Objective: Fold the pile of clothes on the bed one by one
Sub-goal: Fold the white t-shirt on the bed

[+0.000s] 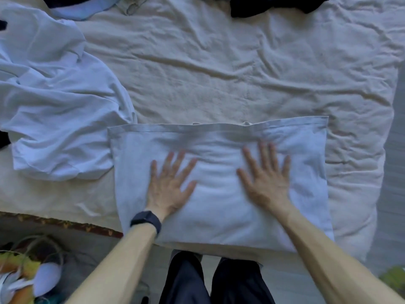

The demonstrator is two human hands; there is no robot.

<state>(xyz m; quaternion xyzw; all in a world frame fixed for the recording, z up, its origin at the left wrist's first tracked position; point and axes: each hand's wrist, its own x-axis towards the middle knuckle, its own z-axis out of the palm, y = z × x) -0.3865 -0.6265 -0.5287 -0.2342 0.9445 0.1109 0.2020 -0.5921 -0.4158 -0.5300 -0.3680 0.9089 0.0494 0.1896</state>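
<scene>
no text, label or number can be read anywhere.

Single head-worn wide-angle view: the camera looked steeply down from close above the near edge of the cream, wrinkled bed point(219, 69), facing across it; frame edges curved.

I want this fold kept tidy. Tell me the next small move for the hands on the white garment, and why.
Probably grip the white garment by its right edge with the right hand and fold it leftward. That hand and the left hand lie flat on it, and it looks smoothed into a wide rectangle, too broad to stack.
</scene>
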